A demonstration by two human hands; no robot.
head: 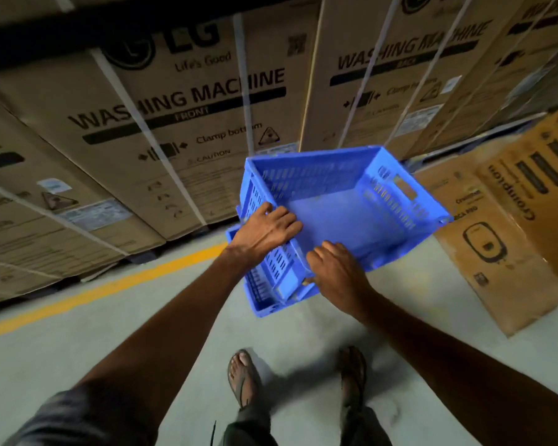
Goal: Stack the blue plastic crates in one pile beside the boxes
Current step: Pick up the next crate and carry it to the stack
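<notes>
A: How are the hands set?

B: Both are closed on the upper crate (pixel 351 217). The left hand (pixel 264 231) is laid over the rim at the left near corner, with its fingers curled inward. The right hand (pixel 335 268) is clamped on the near rim, just beside the left. Both grips are seen above the near end of the lower crate (pixel 264 297).

A: Where is the upper crate held, reckoned from that lower crate?

B: Over it, but not squared to it. The lower crate is left showing past the upper one on the left and on the near side. The upper one is therefore judged to be shifted away and to the right. Whether the two are touching under the hands cannot be told, as that seam is hidden.

A: Which way is the upper crate pointed?

B: It is held mouth upward, and its bare bottom is seen. Its long axis appears to run from the hands away and rightward, since a handle slot is seen in the wall farthest from the grip. That far end seems to be raised a little.

A: What is the coming move judged to turn on?

B: The held end would need to be drawn back and leftward until the rims are matched, then lowered. The left hand is the nearer to the lower crate's exposed corner.

A: And further out?

B: Washing-machine boxes (pixel 174 123) are stacked beyond the lower crate. A Crompton box (pixel 509 239) is stood to its right, and a yellow line (pixel 110 284) is painted on the floor (pixel 78 349) to its left.
</notes>
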